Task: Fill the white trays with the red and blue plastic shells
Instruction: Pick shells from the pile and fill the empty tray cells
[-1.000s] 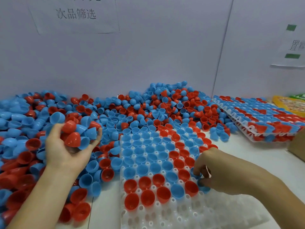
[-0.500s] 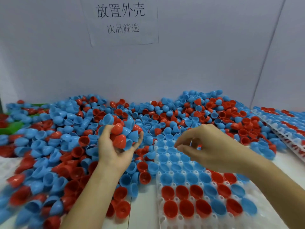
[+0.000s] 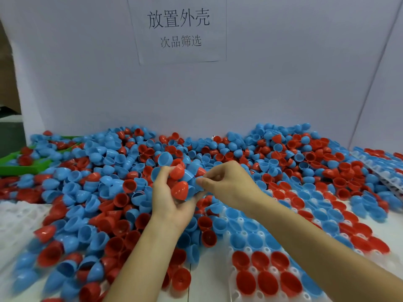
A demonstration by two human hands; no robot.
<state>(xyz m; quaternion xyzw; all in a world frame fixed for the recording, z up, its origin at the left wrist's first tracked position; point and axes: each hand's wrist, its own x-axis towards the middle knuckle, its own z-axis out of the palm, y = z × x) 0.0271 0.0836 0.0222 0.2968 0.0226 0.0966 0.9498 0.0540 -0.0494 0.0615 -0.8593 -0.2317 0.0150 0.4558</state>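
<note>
Both hands now meet: the right hand [image 3: 226, 184] has left the white tray [image 3: 244, 221] to pinch a shell from the left hand's [image 3: 172, 199] clutched handful [image 3: 181, 182], ready to seat another.

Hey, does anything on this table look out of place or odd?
One thing: a small white object with dark spots sits among the red and blue shells by the back wall. What it is, I cannot tell.

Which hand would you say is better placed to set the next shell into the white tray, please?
The right hand. It is already pinching at the handful of shells that the left hand holds, and its arm lies over the white tray, probably an easy reach.
</note>
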